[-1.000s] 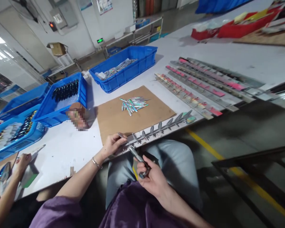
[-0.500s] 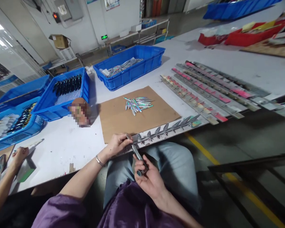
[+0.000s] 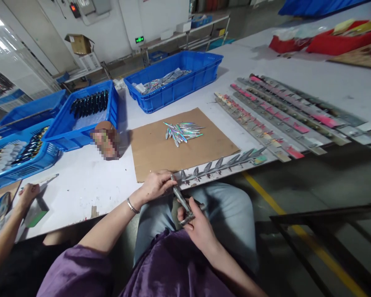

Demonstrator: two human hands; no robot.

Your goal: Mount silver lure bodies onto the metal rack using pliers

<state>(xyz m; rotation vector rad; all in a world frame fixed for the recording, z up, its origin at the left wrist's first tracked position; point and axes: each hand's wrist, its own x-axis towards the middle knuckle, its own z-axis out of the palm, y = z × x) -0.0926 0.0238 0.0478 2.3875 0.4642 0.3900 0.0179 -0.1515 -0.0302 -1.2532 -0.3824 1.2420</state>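
My left hand (image 3: pixel 154 184) is closed at the table edge, pinching a small grey metal piece (image 3: pixel 172 177) between thumb and fingertips. My right hand (image 3: pixel 199 225), over my lap, is wrapped around a grey pliers-like metal tool (image 3: pixel 181 199); its slender nose points up to the left fingertips. Whether nose and piece touch, I cannot tell. Just right of my left hand, a rack strip (image 3: pixel 200 176) lies along the table edge, bearing several grey leaf-shaped blanks (image 3: pixel 219 163) that stick up at a slant. Silvery fish-shaped lure pieces (image 3: pixel 184 133) lie piled on a cardboard sheet (image 3: pixel 151 154).
Beyond the cardboard stands a blue crate (image 3: pixel 179 90) of silvery pieces. Another blue crate (image 3: pixel 80 140) with dark lures is at left. Several long strips (image 3: pixel 266 111) lie at right. A co-worker's hand (image 3: pixel 29 194) is at far left. Red trays (image 3: pixel 336 43) sit at the back right.
The tool's nose has risen toward my left fingertips, and my right hand has turned and shifted slightly right and up. My left hand keeps its pinch. The view has shifted slightly.
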